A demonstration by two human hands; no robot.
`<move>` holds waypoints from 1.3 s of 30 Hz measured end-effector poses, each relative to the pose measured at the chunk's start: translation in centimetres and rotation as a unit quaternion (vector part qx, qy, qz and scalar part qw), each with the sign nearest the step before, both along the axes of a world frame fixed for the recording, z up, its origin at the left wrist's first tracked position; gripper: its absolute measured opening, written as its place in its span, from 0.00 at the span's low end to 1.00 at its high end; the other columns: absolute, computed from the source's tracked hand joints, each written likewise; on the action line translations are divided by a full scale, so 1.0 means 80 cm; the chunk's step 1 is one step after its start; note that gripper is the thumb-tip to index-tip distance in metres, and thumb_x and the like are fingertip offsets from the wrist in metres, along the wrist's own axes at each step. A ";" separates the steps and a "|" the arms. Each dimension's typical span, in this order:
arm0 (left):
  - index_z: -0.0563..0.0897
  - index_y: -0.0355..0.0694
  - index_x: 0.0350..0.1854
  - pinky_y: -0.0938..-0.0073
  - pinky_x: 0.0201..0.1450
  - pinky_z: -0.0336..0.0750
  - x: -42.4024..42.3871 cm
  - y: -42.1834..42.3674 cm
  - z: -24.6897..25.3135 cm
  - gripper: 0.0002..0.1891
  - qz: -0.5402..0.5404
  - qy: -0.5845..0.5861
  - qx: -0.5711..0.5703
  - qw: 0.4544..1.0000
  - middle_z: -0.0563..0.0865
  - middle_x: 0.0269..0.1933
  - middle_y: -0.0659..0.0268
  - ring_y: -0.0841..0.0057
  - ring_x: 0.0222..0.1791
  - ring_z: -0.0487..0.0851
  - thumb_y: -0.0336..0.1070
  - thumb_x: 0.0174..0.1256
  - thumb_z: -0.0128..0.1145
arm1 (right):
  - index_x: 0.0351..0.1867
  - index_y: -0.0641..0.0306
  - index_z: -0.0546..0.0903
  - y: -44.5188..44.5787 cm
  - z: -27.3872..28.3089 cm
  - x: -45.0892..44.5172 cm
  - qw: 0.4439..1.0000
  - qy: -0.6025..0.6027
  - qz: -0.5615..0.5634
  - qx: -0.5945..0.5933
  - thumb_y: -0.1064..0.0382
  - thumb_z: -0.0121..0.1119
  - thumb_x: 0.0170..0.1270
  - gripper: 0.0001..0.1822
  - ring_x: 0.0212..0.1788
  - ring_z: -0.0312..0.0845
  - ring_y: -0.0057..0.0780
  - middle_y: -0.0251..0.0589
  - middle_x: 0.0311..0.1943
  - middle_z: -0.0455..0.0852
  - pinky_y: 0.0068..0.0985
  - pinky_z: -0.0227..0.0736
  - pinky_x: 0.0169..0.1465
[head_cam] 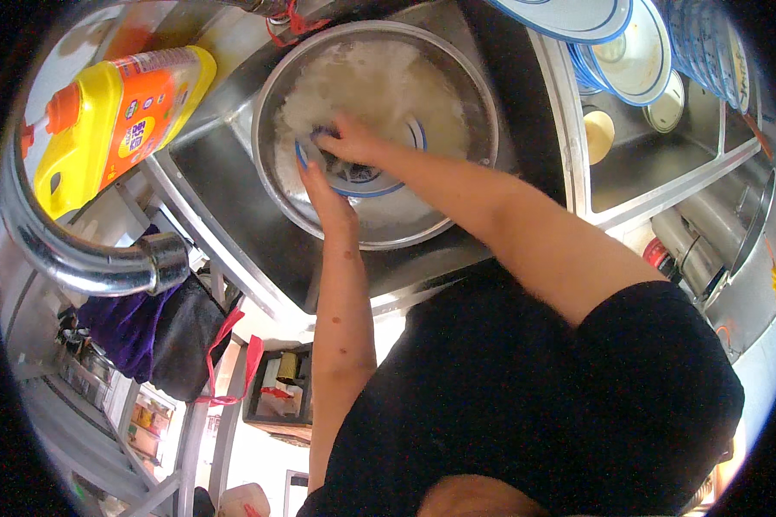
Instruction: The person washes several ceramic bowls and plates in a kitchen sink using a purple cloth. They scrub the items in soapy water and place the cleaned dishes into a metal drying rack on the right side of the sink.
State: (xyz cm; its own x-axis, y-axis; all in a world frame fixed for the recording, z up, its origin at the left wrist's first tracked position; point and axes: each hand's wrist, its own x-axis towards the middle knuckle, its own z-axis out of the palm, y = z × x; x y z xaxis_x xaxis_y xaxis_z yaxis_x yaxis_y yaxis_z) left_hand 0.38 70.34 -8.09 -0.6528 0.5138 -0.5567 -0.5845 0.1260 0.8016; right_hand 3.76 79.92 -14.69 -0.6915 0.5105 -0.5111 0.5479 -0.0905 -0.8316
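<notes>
A round steel basin (485, 161) filled with cloudy, foamy water stands in the steel sink (233, 200). My left hand (326, 200) grips the blue rim of a white dish (302, 154), which is tilted at the left of the basin. Inside that dish, my right hand (355, 139) is curled around a small dark pad (325, 134), perhaps a scrubber; the fingers partly hide it. Another blue-rimmed dish (388, 189) lies in the water under my right wrist, with a dark patch beside it that I cannot make out.
Stacked blue-rimmed bowls (634, 58) stand over the neighbouring sink (653, 168) at the right. A yellow detergent jug (97, 129) with an orange cap lies tilted at the left, near a curved metal pipe (84, 258). Purple and black cloths (161, 329) hang below it.
</notes>
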 end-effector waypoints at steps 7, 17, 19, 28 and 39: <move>0.67 0.39 0.60 0.65 0.60 0.66 -0.025 -0.029 -0.024 0.23 0.053 -0.094 -0.040 0.993 0.74 0.57 0.59 0.66 0.57 0.72 0.48 0.68 0.43 | 0.39 0.69 0.80 0.004 0.074 0.056 0.953 0.046 0.298 0.024 0.40 0.47 0.62 0.29 0.37 0.79 0.52 0.59 0.35 0.81 0.41 0.72 0.44; 0.66 0.36 0.61 0.68 0.56 0.70 -0.010 0.011 0.003 0.27 0.005 -0.102 -0.038 0.994 0.76 0.54 0.58 0.67 0.54 0.76 0.33 0.56 0.46 | 0.34 0.59 0.81 0.104 0.010 0.035 0.809 0.182 0.387 0.404 0.60 0.53 0.54 0.10 0.44 0.74 0.42 0.43 0.39 0.77 0.39 0.73 0.44; 0.66 0.37 0.62 0.68 0.55 0.71 -0.012 0.013 0.004 0.28 -0.007 -0.088 -0.027 0.996 0.76 0.54 0.58 0.68 0.53 0.76 0.31 0.54 0.45 | 0.35 0.58 0.81 0.108 0.016 0.018 0.795 0.256 0.376 0.401 0.58 0.54 0.53 0.10 0.45 0.74 0.41 0.42 0.40 0.76 0.38 0.73 0.45; 0.67 0.35 0.61 0.69 0.53 0.72 0.000 0.008 -0.010 0.28 0.049 -0.114 -0.017 0.992 0.77 0.52 0.58 0.68 0.50 0.77 0.29 0.52 0.46 | 0.44 0.55 0.79 0.081 0.038 0.093 0.822 -0.066 0.412 0.388 0.55 0.53 0.58 0.14 0.52 0.70 0.45 0.40 0.48 0.73 0.40 0.70 0.50; 0.75 0.40 0.46 0.63 0.44 0.74 -0.025 -0.002 -0.023 0.21 0.059 -0.227 -0.030 0.972 0.79 0.42 0.61 0.66 0.39 0.79 0.51 0.58 0.51 | 0.51 0.58 0.76 0.005 0.090 0.085 0.936 0.061 0.347 0.000 0.44 0.59 0.56 0.27 0.42 0.77 0.48 0.53 0.43 0.80 0.38 0.71 0.46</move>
